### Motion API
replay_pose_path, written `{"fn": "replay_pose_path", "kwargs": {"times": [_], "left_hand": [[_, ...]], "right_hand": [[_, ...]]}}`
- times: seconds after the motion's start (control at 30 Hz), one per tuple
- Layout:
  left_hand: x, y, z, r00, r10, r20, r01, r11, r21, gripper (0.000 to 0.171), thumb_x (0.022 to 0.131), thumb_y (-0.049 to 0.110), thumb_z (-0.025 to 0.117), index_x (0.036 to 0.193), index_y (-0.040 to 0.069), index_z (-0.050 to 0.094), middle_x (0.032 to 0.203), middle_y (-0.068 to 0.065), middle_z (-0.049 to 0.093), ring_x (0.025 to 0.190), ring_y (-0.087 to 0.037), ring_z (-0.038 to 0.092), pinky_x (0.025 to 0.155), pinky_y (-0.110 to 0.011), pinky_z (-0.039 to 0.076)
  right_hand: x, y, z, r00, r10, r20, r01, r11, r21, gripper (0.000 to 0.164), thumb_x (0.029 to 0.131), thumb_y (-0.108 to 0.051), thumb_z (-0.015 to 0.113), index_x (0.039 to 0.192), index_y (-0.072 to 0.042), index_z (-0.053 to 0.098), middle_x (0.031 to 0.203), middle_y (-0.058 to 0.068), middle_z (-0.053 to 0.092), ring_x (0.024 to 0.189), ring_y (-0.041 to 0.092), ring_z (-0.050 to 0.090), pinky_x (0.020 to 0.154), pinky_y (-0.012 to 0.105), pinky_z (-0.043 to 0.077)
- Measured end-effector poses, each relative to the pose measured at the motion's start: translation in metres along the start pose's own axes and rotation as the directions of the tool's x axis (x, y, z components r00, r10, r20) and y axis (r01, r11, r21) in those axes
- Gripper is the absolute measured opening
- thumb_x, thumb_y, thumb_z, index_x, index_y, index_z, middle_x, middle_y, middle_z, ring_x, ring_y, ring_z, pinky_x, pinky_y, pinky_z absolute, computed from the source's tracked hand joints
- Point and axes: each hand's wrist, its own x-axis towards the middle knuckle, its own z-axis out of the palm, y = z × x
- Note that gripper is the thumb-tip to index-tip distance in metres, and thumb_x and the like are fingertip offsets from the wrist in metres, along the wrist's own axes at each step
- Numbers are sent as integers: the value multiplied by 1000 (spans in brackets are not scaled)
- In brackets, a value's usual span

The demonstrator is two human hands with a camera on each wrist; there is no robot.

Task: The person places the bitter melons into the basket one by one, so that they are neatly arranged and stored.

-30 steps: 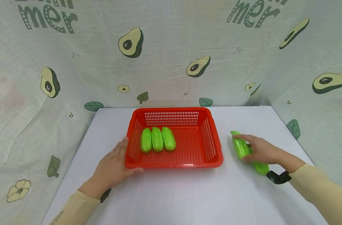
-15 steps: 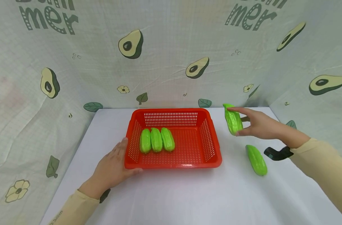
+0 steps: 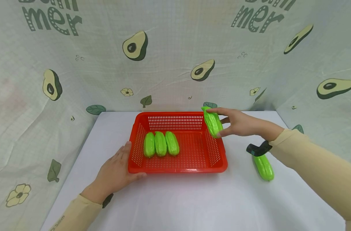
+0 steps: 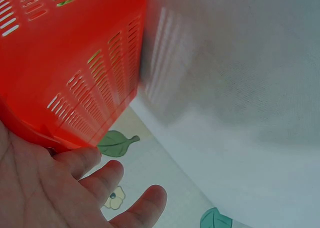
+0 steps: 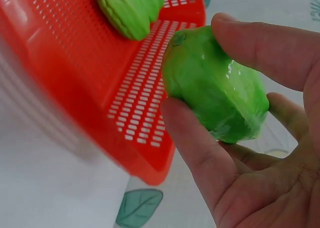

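My right hand [image 3: 240, 123] grips a bright green ridged gourd [image 3: 213, 123] between thumb and fingertips, over the right rim of the red basket [image 3: 178, 170]. The right wrist view shows the gourd [image 5: 215, 85] end-on, with the thumb on one side and the fingers around the other. My left hand [image 3: 114, 173] rests at the basket's near left corner, its fingers along the left rim and thumb by the front edge. From the left wrist, its fingers [image 4: 145, 203] look fairly straight beside the basket wall. Three similar gourds [image 3: 161, 143] lie side by side in the basket's left part.
Another green gourd [image 3: 264, 168] lies on the white table [image 3: 175, 202] to the right, partly under the right forearm. A printed cloth [image 3: 169, 48] with avocados and leaves hangs behind and along both sides.
My right hand has lifted one gourd from the right of the table and carried it left to the basket's right rim. The left hand stays at the basket's corner.
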Motion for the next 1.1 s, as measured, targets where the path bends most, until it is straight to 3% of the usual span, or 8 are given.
{"fn": "replay_pose_path", "kwargs": {"times": [0.3, 0.57, 0.7, 0.93, 1.1], "left_hand": [[0, 0, 0, 1000, 5, 1, -5, 1000, -4, 129, 73, 91, 45, 154, -7, 21, 157, -24, 31, 140, -42, 36, 103, -56, 43], [1, -1, 1, 1000, 0, 10, 0, 1000, 1, 130, 72, 91, 45, 154, -7, 21, 157, -24, 30, 140, -42, 35, 103, -56, 43], [1, -1, 2, 1000, -2, 12, 2, 1000, 4, 131, 72, 92, 44, 154, -7, 21, 157, -23, 30, 140, -41, 35, 103, -56, 43], [2, -1, 0, 1000, -5, -3, 5, 1000, 1, 126, 74, 85, 57, 155, -6, 21, 156, -24, 32, 139, -42, 37, 100, -56, 45], [2, 1, -2, 1000, -13, 6, 13, 1000, -1, 128, 73, 86, 55, 155, -6, 20, 156, -24, 32, 139, -42, 37, 100, -57, 45]], "right_hand": [[45, -10, 23, 995, 39, 94, -33, 998, -62, 89, 81, -17, 85, 155, -26, 36, 135, 8, 47, 118, 33, 54, 82, 37, 58], [77, -12, 45, 984, 100, 148, -80, 988, -136, 84, 83, -17, 82, 153, -31, 39, 131, 4, 49, 116, 27, 50, 82, 34, 56], [87, -12, 54, 978, 119, 169, -91, 982, -168, 82, 84, -18, 81, 153, -33, 40, 132, 4, 49, 117, 25, 47, 83, 34, 55], [99, -10, 66, 965, 173, 199, -138, 975, -175, 81, 84, -19, 81, 152, -35, 40, 139, 2, 44, 124, 24, 41, 88, 35, 54], [105, -7, 73, 961, 165, 221, -122, 973, -197, 81, 85, -21, 81, 153, -31, 39, 139, 3, 45, 125, 24, 41, 96, 39, 49]]}}
